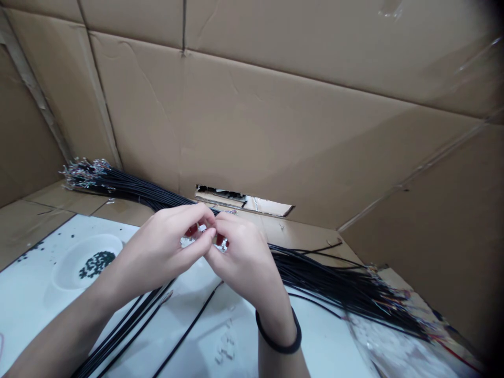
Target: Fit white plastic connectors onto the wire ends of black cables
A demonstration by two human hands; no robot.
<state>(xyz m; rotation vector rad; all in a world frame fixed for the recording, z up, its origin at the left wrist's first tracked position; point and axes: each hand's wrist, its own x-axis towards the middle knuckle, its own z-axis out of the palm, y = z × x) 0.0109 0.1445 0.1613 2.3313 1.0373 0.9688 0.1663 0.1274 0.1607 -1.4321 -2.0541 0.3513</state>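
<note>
My left hand [173, 239] and my right hand [240, 252] meet above the white table, fingertips pinched together. A small white piece [202, 228] shows between the left thumb and forefinger; its kind is too small to tell. The right fingers press against the left ones, and what they grip is hidden. Red patches [220, 239] show through the gaps between the fingers. Beneath the hands a single black cable [189, 328] runs toward the front edge. Left of it, several black cables [129, 333] pass under my left forearm.
A large black cable bundle [145, 191] with stripped wire ends lies at the back left, another cable bundle [331, 275] at the right. A white dish [65, 268] holds small dark pieces. Small clear pieces [225, 349] lie in front. Cardboard walls [275, 121] enclose the table [315, 336].
</note>
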